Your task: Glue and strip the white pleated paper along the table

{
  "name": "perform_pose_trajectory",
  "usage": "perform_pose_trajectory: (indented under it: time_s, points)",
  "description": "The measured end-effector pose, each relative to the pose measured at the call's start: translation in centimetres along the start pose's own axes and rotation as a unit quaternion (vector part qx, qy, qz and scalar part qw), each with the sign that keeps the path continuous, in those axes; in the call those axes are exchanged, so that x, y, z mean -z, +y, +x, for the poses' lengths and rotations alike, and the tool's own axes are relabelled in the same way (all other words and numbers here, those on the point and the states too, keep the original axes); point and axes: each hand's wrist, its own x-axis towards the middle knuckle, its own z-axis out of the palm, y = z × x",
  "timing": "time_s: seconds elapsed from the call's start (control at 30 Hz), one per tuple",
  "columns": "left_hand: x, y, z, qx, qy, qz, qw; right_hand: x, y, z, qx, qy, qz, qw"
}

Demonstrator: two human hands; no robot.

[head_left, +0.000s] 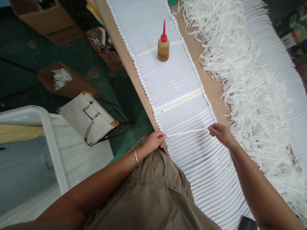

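Note:
A long row of overlapping white paper sheets (182, 83) runs along a brown table (124, 57). My left hand (155, 140) pinches the left end of a thin white paper strip (187, 131) at the near left edge of the row. My right hand (219, 132) pinches the strip's right end, so it is stretched straight across the sheets. A cream-coloured band (178, 101) lies across the row a little farther up. A glue bottle (163, 44) with a red nozzle stands upright on the sheets farther away.
A large heap of loose white paper strips (249, 89) covers the table to the right, with another row of white sheets (275, 57) beyond it. On the green floor to the left stand a small woven stool (87, 116), cardboard boxes (64, 80) and a white frame (48, 127).

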Motion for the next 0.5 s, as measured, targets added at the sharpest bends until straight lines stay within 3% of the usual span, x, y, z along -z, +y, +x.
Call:
perform_pose_trajectory:
  time_s: [0.23, 0.5]
  points:
    - [-0.8, -0.5, 2.5, 0.032, 0.104, 0.013, 0.994, 1.2, -0.2, 5.8, -0.014, 0.076, -0.041, 0.996]
    - [-1.8, -1.1, 4.6, 0.049, 0.127, 0.027, 0.990, 2.9, 0.2, 10.1, -0.015, 0.107, -0.069, 0.992]
